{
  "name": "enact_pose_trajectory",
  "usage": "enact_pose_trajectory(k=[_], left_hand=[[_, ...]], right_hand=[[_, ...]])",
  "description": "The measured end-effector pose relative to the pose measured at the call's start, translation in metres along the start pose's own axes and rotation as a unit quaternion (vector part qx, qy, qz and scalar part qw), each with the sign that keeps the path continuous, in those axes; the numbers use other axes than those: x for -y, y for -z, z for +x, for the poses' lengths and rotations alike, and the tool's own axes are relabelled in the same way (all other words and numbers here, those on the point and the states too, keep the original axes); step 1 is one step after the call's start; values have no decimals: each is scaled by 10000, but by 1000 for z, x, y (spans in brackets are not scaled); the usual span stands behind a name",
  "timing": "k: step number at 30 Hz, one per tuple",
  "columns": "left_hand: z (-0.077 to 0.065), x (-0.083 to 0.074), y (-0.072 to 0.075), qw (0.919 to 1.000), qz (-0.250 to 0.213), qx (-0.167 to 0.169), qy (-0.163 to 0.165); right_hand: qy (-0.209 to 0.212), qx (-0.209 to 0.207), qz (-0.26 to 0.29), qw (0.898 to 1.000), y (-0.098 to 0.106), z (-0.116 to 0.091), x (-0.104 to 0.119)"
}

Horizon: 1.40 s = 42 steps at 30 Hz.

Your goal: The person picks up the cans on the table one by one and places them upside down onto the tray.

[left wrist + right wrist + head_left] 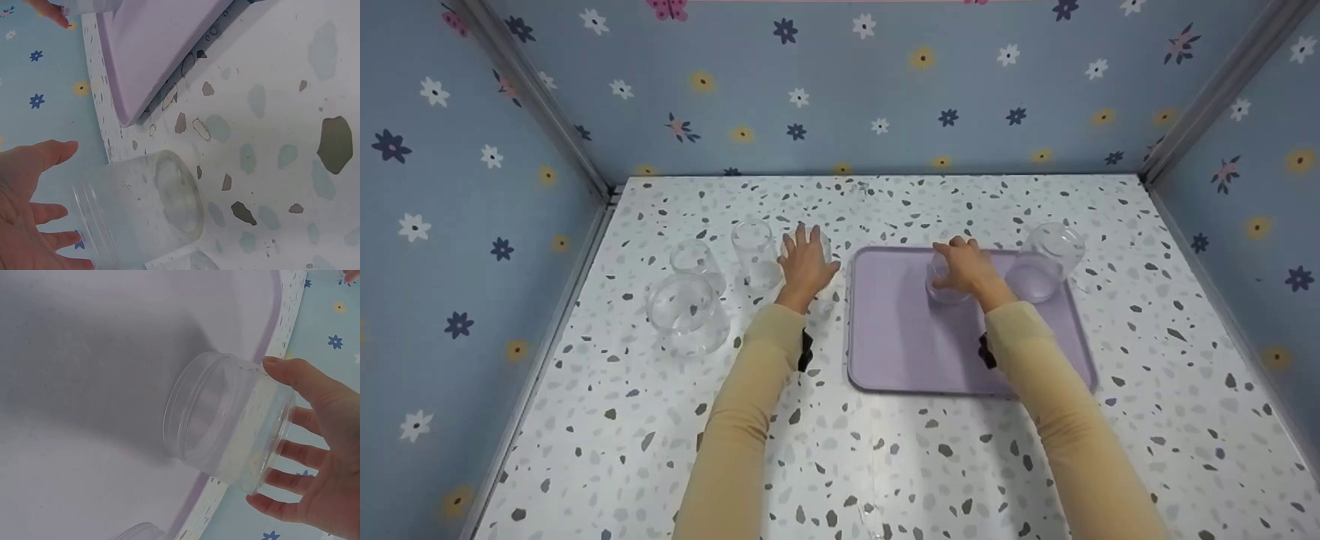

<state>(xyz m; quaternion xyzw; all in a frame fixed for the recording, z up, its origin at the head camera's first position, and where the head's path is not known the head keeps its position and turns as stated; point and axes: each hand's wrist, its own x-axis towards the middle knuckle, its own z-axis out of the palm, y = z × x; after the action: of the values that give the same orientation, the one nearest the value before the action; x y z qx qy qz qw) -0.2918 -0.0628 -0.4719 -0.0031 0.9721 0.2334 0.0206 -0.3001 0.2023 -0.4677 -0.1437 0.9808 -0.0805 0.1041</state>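
My left hand (805,264) hovers with spread fingers at the top of a clear jar (140,208) that stands on the speckled table. A gap shows between that thumb and the jar's ringed mouth in the left wrist view. My right hand (966,268) grips another clear jar (230,422) over the far part of the lilac tray (885,322). Its thumb and fingertips span the jar's upper end, while the ringed end faces down at the tray. Farther right, a taller clear jar (1044,262) stands on the tray near its right edge.
Several clear containers stand left of my left hand: a tall one (755,255), a smaller one (699,268) and a wide one (687,315) nearer me. Flowered blue panels (840,90) enclose the table at the back and sides.
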Motion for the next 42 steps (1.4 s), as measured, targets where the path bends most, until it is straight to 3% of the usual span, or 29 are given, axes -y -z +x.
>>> enact_pose_trajectory(k=[12,21,32,42], left_hand=[[8,-3,4,9979,603,129,180],[12,-2,5,9945,791,517,445],[16,-1,6,9952,509,609,572],[18,-6,8,9924,758,719,655]], right_hand=[[-25,29,-104,9999,1,2,1],[-57,-59,-154,9998,-3,5,2],[-103,-216,-90,9997,-5,5,0],[-123,-138,-68,9998,-1,3,4]])
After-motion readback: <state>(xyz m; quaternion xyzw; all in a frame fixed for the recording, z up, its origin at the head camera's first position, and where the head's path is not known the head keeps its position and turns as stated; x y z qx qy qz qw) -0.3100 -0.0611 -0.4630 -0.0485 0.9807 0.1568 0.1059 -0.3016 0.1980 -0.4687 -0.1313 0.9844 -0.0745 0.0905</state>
